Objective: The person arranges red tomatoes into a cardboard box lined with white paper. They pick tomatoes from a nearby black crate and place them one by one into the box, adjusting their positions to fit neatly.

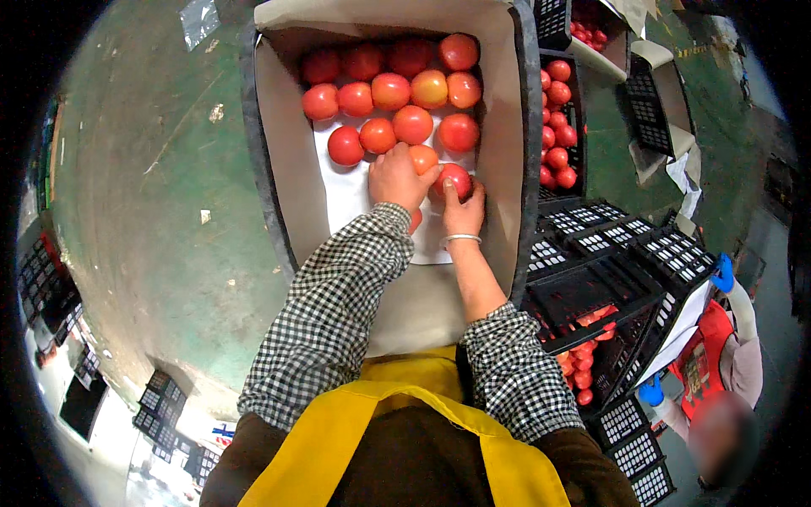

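A deep crate (531, 146) lined with brown paper stands before me, with tomatoes in rough rows on white paper (342, 196) at its bottom. My right hand (464, 206) grips a red tomato (453, 180) near the crate's right side. My left hand (398, 177) reaches over the white paper, its fingers against an orange-red tomato (423, 158); whether it grips that one I cannot tell. Another tomato (415, 220) shows partly beside my left wrist. Above my hands lie a large tomato (459, 132) and a paler yellow-orange one (429, 89).
Black plastic crates (595, 285) are stacked at the right, some holding tomatoes (557, 120). A co-worker in blue gloves (723, 274) stands beyond them, holding a crate's edge. A clear plastic bag (199, 23) lies on the green floor at upper left.
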Available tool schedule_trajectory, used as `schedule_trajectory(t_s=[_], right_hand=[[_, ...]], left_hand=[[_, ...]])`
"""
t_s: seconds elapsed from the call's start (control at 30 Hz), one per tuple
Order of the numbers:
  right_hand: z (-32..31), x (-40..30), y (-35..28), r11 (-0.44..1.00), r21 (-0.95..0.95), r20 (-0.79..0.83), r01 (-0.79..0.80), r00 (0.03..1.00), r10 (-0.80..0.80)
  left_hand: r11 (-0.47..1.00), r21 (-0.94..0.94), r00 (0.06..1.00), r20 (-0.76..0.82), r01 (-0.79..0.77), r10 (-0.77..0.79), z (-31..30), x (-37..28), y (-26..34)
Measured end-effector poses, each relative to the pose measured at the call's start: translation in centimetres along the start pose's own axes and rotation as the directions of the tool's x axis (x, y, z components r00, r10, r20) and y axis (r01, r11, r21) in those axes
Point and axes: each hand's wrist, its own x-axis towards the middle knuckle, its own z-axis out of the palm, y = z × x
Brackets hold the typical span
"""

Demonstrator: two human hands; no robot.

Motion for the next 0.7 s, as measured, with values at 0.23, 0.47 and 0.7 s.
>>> schedule_trajectory(t_s=[0.23,0.47,0.7], right_hand=[[-0.4,0.3,-1.3,0.537,0.653,0.243,-0.534,0.820,0.519],[0.5,1.5,-1.3,0.354,0.786,0.240,-0.507,0.778,0.581],[0.8,1.5,-0.7,0.328,0.871,0.195,-0.365,0.871,0.451]], left_hand=[[0.926,-0.218,0.938,0.093,-0.308,0.333,-0.6,-0.7,-3.2],[0.976,-0.128,0.968,0.158,-0.177,0.196,-1.0,-0.7,-1.8],[0.868,-0.495,0.991,0.129,0.046,0.021,0.2,0.7,-2.5]])
